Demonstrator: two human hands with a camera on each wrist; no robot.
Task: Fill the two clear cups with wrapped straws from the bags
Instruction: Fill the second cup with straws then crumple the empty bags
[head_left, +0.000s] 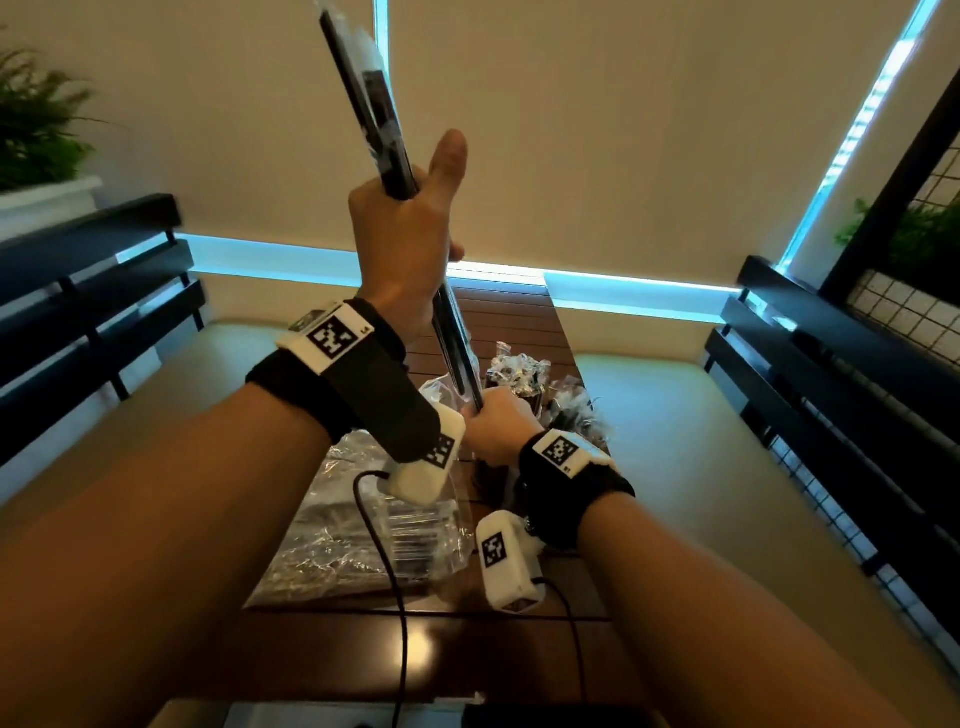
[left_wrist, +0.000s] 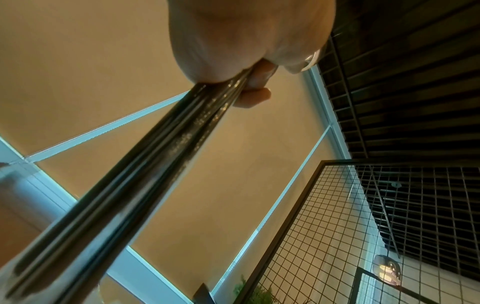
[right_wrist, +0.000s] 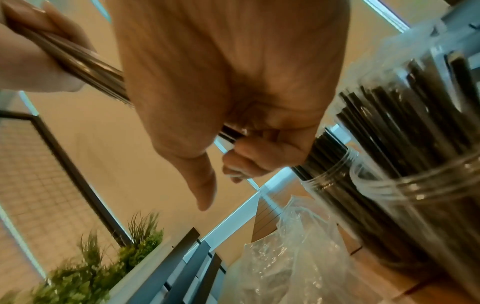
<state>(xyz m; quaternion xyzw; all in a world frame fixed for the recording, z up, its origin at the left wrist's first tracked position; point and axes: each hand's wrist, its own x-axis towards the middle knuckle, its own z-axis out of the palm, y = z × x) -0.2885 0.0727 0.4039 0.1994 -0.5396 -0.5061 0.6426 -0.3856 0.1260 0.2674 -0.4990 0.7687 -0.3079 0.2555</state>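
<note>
A bundle of black wrapped straws (head_left: 374, 119) stands tilted in the air above the table. My left hand (head_left: 410, 223) grips it around the middle, thumb pointing up. Lower down, my right hand (head_left: 493, 426) holds the bundle's bottom end, just above the cups. In the left wrist view the straws (left_wrist: 161, 164) run out from under my curled fingers (left_wrist: 254, 96). My right fingers (right_wrist: 259, 156) curl around the straw ends (right_wrist: 230, 133). Two clear cups (right_wrist: 426, 197) (right_wrist: 324, 176), both packed with dark wrapped straws, stand close beside the right hand. In the head view the cups (head_left: 519, 379) are partly hidden behind it.
Crumpled clear plastic bags (head_left: 358, 525) holding more straws lie on the narrow wooden table (head_left: 498, 322) under my left forearm. Padded benches (head_left: 675, 415) with dark slatted backs flank the table. A potted plant (head_left: 36, 130) sits at the far left, a wire grid (head_left: 904, 306) at the right.
</note>
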